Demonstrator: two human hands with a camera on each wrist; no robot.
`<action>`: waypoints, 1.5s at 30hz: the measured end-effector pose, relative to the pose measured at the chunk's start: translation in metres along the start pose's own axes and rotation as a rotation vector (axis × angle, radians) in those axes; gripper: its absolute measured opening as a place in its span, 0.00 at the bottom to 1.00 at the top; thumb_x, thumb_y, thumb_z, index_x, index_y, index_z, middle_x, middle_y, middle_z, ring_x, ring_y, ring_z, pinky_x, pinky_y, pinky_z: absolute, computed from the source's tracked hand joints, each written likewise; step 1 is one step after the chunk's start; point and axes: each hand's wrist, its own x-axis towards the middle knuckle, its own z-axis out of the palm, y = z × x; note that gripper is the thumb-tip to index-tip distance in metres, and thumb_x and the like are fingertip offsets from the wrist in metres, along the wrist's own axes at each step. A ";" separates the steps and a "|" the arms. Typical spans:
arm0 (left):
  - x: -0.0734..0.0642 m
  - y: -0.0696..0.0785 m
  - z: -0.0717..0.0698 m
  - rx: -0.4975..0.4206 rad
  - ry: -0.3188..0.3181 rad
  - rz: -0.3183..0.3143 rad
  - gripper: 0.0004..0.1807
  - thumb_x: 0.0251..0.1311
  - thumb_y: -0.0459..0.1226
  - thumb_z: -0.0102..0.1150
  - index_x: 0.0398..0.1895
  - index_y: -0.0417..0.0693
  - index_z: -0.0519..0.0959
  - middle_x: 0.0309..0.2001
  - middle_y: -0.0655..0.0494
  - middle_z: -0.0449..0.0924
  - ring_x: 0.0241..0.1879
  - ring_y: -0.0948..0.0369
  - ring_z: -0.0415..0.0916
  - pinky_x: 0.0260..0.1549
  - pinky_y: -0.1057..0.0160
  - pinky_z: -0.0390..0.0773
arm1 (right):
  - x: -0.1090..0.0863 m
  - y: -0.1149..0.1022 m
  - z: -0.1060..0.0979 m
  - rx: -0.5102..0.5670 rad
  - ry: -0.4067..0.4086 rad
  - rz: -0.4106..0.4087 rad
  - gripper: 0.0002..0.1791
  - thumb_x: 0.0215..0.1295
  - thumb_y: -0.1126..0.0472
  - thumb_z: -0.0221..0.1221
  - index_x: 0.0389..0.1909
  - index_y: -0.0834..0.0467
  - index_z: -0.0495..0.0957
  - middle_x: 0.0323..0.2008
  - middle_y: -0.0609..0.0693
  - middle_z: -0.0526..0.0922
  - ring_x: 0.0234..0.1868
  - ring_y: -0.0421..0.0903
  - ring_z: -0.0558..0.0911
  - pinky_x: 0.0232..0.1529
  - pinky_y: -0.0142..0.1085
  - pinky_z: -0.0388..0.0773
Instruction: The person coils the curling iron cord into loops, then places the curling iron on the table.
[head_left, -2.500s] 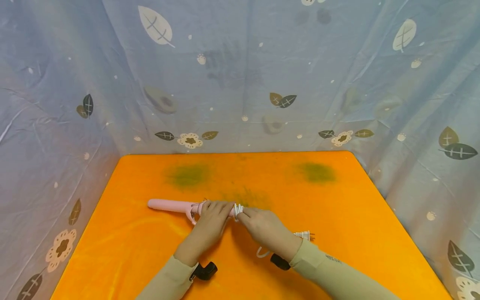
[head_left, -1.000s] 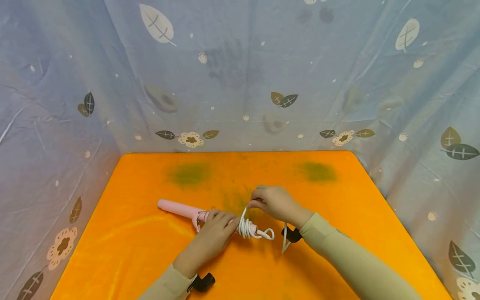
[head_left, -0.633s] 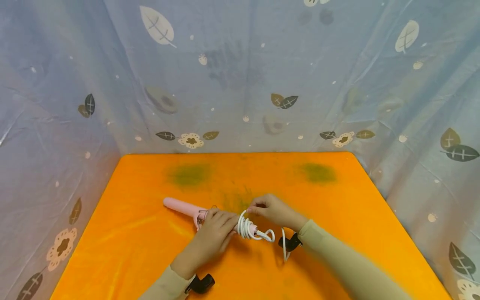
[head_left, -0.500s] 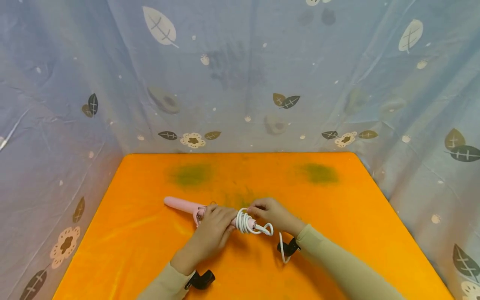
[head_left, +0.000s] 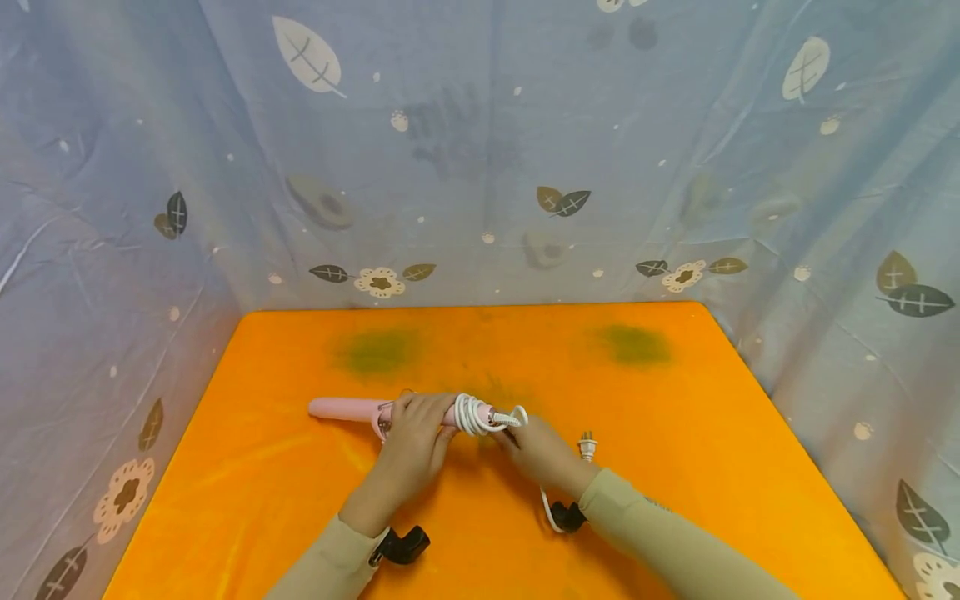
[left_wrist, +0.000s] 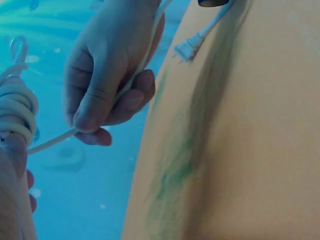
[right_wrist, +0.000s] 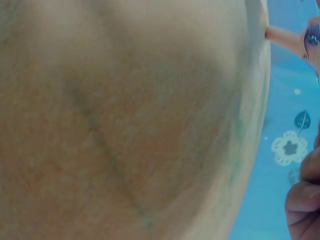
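A pink curling iron (head_left: 348, 408) points left over the table, and my left hand (head_left: 408, 442) grips its handle. White cord (head_left: 470, 414) is wound in several turns round the handle's end, and a small loop sticks out beyond it. My right hand (head_left: 542, 454) is just below and right of the coil. In the left wrist view the right hand (left_wrist: 110, 70) pinches the cord between thumb and fingers, with the stretch to the coil pulled taut. The plug (head_left: 588, 446) hangs loose by the right wrist. In the right wrist view the iron's barrel (right_wrist: 283, 40) shows only in part.
An orange cloth covers the table (head_left: 247, 500), with greenish smudges on it. Blue-grey patterned curtains (head_left: 450, 125) enclose the back and both sides. Black wrist mounts (head_left: 405, 546) sit under both forearms.
My right hand carries the cord from the near side over the far side of the handle and back down to the near side. The iron tilts, then levels again in my left hand.
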 end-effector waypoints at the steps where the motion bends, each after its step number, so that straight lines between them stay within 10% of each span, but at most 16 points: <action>1: 0.000 0.000 0.000 0.003 0.006 -0.009 0.25 0.74 0.50 0.39 0.61 0.41 0.70 0.52 0.49 0.77 0.49 0.51 0.73 0.55 0.46 0.58 | -0.001 -0.002 0.001 -0.043 0.002 -0.019 0.06 0.73 0.55 0.54 0.39 0.52 0.77 0.23 0.42 0.75 0.22 0.38 0.72 0.26 0.32 0.71; 7: 0.002 -0.004 -0.001 0.009 0.047 -0.051 0.25 0.65 0.40 0.57 0.64 0.45 0.68 0.51 0.50 0.77 0.47 0.50 0.73 0.53 0.44 0.58 | -0.002 -0.006 -0.004 -0.034 -0.124 -0.087 0.10 0.74 0.57 0.51 0.49 0.58 0.73 0.33 0.46 0.82 0.25 0.34 0.75 0.25 0.28 0.71; 13: -0.003 -0.008 0.002 0.030 0.046 -0.010 0.22 0.71 0.47 0.45 0.62 0.45 0.69 0.49 0.50 0.77 0.47 0.51 0.73 0.51 0.44 0.59 | 0.006 0.011 -0.033 0.521 -0.208 0.195 0.16 0.76 0.53 0.47 0.45 0.60 0.77 0.28 0.57 0.77 0.23 0.43 0.68 0.27 0.38 0.69; 17: -0.006 -0.009 0.005 0.047 0.054 0.020 0.25 0.73 0.51 0.38 0.60 0.44 0.71 0.48 0.51 0.77 0.46 0.52 0.73 0.49 0.46 0.59 | 0.009 0.023 -0.055 0.892 -0.242 0.342 0.23 0.74 0.51 0.50 0.63 0.61 0.70 0.38 0.61 0.77 0.34 0.53 0.73 0.39 0.46 0.71; 25: -0.006 -0.012 0.004 0.036 0.070 -0.010 0.25 0.73 0.50 0.39 0.61 0.44 0.70 0.51 0.49 0.77 0.47 0.50 0.73 0.50 0.45 0.59 | -0.014 0.036 -0.089 1.158 -0.453 0.412 0.30 0.76 0.54 0.46 0.72 0.64 0.56 0.41 0.57 0.76 0.25 0.41 0.71 0.27 0.32 0.69; 28: -0.004 -0.013 0.002 0.028 0.080 -0.029 0.22 0.71 0.45 0.49 0.61 0.43 0.71 0.51 0.49 0.78 0.48 0.49 0.73 0.50 0.45 0.59 | -0.020 0.035 -0.089 0.952 -0.403 0.361 0.25 0.77 0.53 0.44 0.69 0.59 0.63 0.35 0.58 0.74 0.18 0.40 0.61 0.20 0.32 0.60; 34: 0.000 -0.011 0.000 0.017 0.116 -0.056 0.27 0.58 0.34 0.63 0.61 0.42 0.71 0.51 0.49 0.78 0.48 0.49 0.73 0.50 0.45 0.59 | -0.023 0.025 -0.053 -0.205 -0.005 -0.081 0.08 0.67 0.58 0.60 0.45 0.47 0.81 0.23 0.43 0.78 0.17 0.36 0.69 0.15 0.30 0.66; 36: 0.001 -0.010 -0.001 0.014 0.126 -0.062 0.27 0.57 0.33 0.64 0.62 0.42 0.71 0.52 0.49 0.78 0.49 0.49 0.73 0.50 0.45 0.59 | -0.024 0.023 -0.041 -0.420 0.136 -0.197 0.07 0.60 0.57 0.66 0.39 0.47 0.82 0.22 0.39 0.77 0.19 0.37 0.73 0.16 0.31 0.69; 45: 0.005 -0.012 0.001 0.036 0.143 -0.082 0.25 0.60 0.35 0.62 0.61 0.42 0.71 0.52 0.48 0.77 0.51 0.48 0.72 0.51 0.44 0.59 | -0.022 -0.011 -0.022 -0.558 0.189 -0.502 0.06 0.57 0.54 0.67 0.29 0.49 0.79 0.19 0.42 0.73 0.20 0.39 0.72 0.19 0.29 0.69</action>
